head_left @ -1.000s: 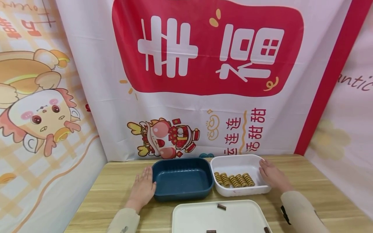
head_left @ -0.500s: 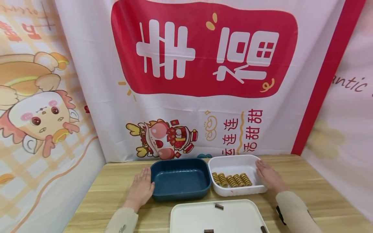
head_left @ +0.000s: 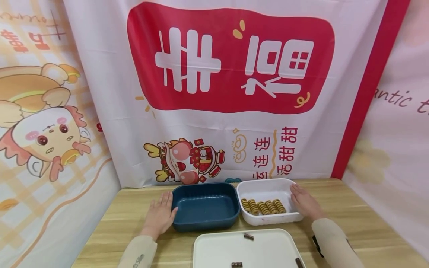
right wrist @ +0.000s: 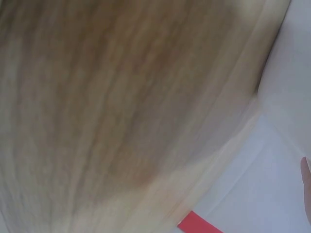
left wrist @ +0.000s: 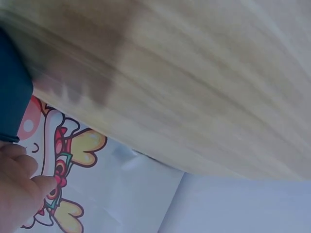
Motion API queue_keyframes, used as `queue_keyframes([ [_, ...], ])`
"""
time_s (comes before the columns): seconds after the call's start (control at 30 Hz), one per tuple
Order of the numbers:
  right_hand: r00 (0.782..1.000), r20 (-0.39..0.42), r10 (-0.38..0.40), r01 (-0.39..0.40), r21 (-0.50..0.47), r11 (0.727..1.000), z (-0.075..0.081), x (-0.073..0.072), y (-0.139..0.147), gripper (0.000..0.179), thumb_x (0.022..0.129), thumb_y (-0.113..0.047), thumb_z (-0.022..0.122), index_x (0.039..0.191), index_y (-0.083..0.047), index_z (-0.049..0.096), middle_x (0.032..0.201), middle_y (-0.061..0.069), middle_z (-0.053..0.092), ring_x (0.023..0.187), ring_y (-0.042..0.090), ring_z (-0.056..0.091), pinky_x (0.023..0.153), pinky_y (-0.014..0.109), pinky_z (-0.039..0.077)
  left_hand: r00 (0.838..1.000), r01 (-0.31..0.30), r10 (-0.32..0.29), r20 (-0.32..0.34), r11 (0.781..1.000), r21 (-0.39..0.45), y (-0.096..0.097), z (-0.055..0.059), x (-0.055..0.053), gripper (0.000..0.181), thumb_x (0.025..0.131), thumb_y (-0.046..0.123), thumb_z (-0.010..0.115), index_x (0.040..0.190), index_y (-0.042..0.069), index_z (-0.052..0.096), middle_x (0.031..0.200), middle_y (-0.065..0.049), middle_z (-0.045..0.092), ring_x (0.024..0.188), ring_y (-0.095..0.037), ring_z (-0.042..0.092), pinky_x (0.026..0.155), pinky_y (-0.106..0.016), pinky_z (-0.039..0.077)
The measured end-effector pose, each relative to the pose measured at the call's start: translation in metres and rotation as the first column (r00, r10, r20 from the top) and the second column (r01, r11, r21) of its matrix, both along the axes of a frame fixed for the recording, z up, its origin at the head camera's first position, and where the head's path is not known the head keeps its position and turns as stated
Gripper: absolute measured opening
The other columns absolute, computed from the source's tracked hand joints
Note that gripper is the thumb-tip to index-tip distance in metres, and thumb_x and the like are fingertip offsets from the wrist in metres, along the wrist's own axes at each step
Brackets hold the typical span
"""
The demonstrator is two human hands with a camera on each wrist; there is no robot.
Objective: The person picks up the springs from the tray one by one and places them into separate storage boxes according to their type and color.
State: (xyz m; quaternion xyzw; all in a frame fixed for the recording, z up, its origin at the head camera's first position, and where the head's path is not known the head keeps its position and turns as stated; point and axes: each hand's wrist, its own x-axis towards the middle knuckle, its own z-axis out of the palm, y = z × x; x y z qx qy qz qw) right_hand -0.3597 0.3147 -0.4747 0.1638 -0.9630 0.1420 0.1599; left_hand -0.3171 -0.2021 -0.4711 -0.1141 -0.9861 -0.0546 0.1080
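My left hand (head_left: 159, 215) rests with straight fingers along the left side of an empty dark blue bin (head_left: 205, 222). In the left wrist view, its fingers (left wrist: 22, 184) show beside the bin's corner (left wrist: 12, 92). A white bin (head_left: 268, 220) stands right against the blue one. Several yellow-brown ridged rolls (head_left: 263, 207) lie in a row inside it. My right hand (head_left: 305, 202) touches the white bin's right rim, fingers extended. Only the edge of a fingertip (right wrist: 307, 182) appears in the right wrist view.
In front of the bins lies a cream tray (head_left: 218, 251) with small dark brown coils, one near its back edge (head_left: 248, 236). All stand on a wood-grain table (head_left: 362, 212). A printed cloth (head_left: 228, 123) hangs behind, and more cloth covers both sides.
The head view has shifted slightly, so bins, tray and backdrop sit further left in it. Both hands stay at the outer sides of the bins.
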Motion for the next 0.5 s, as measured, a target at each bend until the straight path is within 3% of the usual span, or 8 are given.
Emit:
queue_keyframes([
  [0.1,1.0,0.012,-0.003,0.002,0.005,1.0,0.001,-0.001,-0.001,0.041,0.095,-0.007,0.048,0.127,0.019,0.047,0.134,0.033,0.045,0.127,0.049,0.037,0.105,0.056,0.03,1.0,0.003,-0.003,-0.01,1.0,0.004,-0.002,0.001,-0.001,0.063,0.099,0.036,0.046,0.143,-0.009,0.034,0.149,-0.025,0.031,0.138,-0.043,0.025,0.107,-0.063,0.018],
  [0.37,1.0,0.001,-0.002,0.002,0.014,1.0,-0.003,-0.002,-0.001,0.04,0.095,-0.006,0.048,0.127,0.019,0.048,0.134,0.034,0.045,0.128,0.049,0.037,0.105,0.056,0.029,0.997,0.071,-0.065,-0.048,0.988,0.138,-0.003,0.005,-0.001,0.072,0.098,0.042,0.047,0.15,-0.001,0.021,0.153,-0.026,0.019,0.138,-0.048,0.019,0.105,-0.065,0.02],
  [0.43,1.0,-0.013,-0.003,0.003,0.019,1.0,-0.004,-0.003,0.0,0.04,0.095,-0.005,0.048,0.126,0.019,0.048,0.133,0.034,0.046,0.127,0.048,0.038,0.105,0.056,0.029,0.992,0.095,-0.081,-0.1,0.984,0.149,-0.002,0.01,-0.002,0.074,0.096,0.042,0.051,0.149,-0.002,0.024,0.151,-0.028,0.023,0.136,-0.048,0.024,0.105,-0.063,0.025],
  [0.5,1.0,-0.022,-0.007,0.007,0.024,1.0,-0.006,-0.004,0.0,0.04,0.095,-0.005,0.048,0.126,0.019,0.048,0.133,0.034,0.046,0.127,0.048,0.039,0.105,0.055,0.029,0.975,0.133,-0.103,-0.194,0.98,0.147,0.001,0.017,0.0,0.07,0.093,0.037,0.06,0.144,-0.005,0.035,0.144,-0.029,0.036,0.13,-0.046,0.036,0.102,-0.059,0.033],
])
